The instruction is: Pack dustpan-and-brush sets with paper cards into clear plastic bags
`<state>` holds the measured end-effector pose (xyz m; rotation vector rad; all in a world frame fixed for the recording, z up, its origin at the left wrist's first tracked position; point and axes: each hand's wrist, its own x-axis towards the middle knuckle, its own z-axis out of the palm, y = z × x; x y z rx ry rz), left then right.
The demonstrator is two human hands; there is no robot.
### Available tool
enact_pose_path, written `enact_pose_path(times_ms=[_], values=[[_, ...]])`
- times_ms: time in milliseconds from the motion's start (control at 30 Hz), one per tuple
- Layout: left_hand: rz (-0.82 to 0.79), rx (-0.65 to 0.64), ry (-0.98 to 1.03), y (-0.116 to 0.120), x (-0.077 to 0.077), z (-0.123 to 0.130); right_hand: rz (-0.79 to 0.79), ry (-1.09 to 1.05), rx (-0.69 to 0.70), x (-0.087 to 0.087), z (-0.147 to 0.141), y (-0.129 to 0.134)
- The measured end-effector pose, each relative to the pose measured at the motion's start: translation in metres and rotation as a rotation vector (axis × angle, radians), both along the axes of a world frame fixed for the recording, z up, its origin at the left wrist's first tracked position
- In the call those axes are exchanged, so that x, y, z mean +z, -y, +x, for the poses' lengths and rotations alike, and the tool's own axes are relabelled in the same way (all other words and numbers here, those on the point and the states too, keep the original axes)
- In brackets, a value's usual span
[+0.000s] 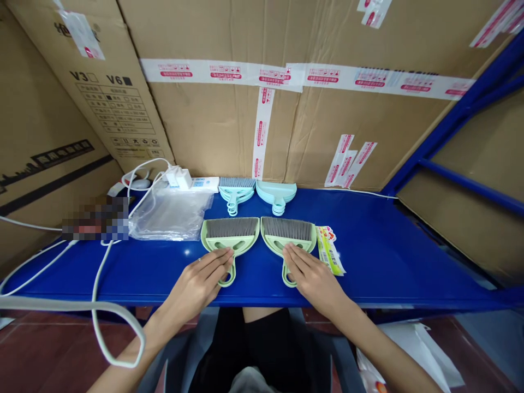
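Observation:
Two pale green dustpans lie side by side at the front of the blue table, each with a grey-bristled brush nested in it. My left hand (201,277) is closed on the handle end of the left brush (232,228) and its dustpan (203,236). On the other side, my right hand (314,274) grips the handle end of the right brush (287,229) and its dustpan (314,238) in the same way. The fingers partly cover both handles. Close by the right dustpan lie colourful yellow-and-white printed packets (333,256).
Light blue brushes (236,192) and stacked light blue dustpans (276,192) lie at the back of the table (388,245). Clear plastic bags (172,215), a power strip (204,184) and white cables (98,278) occupy the left. Cardboard (213,131) walls the back.

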<state>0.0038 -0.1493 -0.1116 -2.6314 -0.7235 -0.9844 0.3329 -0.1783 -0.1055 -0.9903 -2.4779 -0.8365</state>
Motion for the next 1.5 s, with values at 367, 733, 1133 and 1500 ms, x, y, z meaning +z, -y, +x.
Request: enact_pose_path(times_ms=[367,733,1133,1500], values=[[-0.245,0.036,-0.071,0.003,0.007,-0.014,-0.252,-0.082,-0.032,0.008,0.010,0.002],[-0.135,0.013,0.020,0.008,0.008,-0.009,-0.232,-0.069,-0.160,0.020,0.036,0.017],[-0.096,0.025,0.000,0.009,0.044,-0.027,-0.511,-0.293,-0.877,0.041,0.052,-0.023],[-0.188,0.023,0.337,-0.034,0.152,-0.014,-0.697,-0.176,-0.988,0.050,0.064,-0.058]])
